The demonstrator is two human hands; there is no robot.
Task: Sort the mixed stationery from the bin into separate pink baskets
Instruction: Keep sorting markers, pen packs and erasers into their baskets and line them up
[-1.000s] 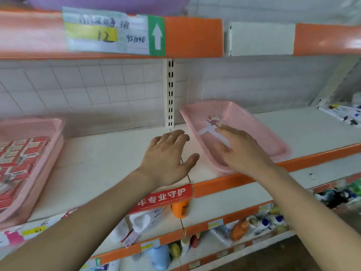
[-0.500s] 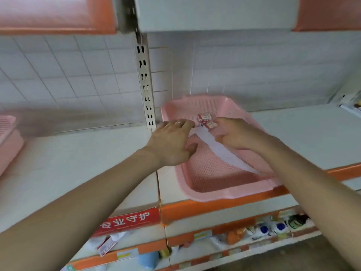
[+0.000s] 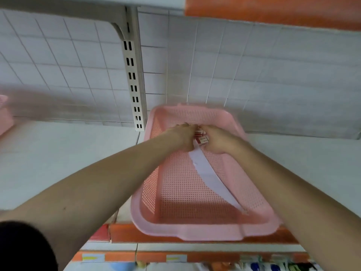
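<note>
Two bare forearms reach away from us over a pink basket (image 3: 187,232) on a white shelf (image 3: 58,163), its near rim overhanging the orange edge. A white strip (image 3: 211,177) lies diagonally on the mesh floor. At the basket's far end, our left hand (image 3: 183,136) and right hand (image 3: 215,141) meet, fingers curled around small red-and-white boxes (image 3: 201,138). Behind stands a slotted post (image 3: 132,85).

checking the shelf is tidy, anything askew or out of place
The pink basket sits turned on the shelf, its front rim jutting past the orange edge. A white strip lies diagonally across its mesh floor. The left hand and right hand hold small boxes at its far end.
</note>
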